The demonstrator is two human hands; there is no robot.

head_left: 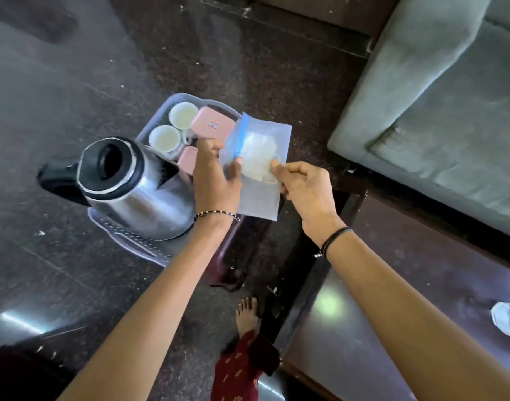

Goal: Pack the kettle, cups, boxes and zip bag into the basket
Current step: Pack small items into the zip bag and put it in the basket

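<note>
A steel kettle (132,186) with a black lid and handle stands in the near end of the grey basket (132,241). Two white cups (183,114) (164,138) sit at its far end, beside a pink box (211,127); a second pink box (187,160) shows partly between kettle and my left hand. Both hands hold a clear zip bag (259,157) with a blue seal and white contents above the basket's right side. My left hand (216,175) pinches its left edge, my right hand (302,186) its right edge.
The basket rests on a dark maroon stool (233,256) over a dark stone floor. A grey sofa (435,111) fills the right. A dark wooden table (392,314) lies at the lower right with a clear plastic item (508,319) on it. My bare foot (246,312) is below.
</note>
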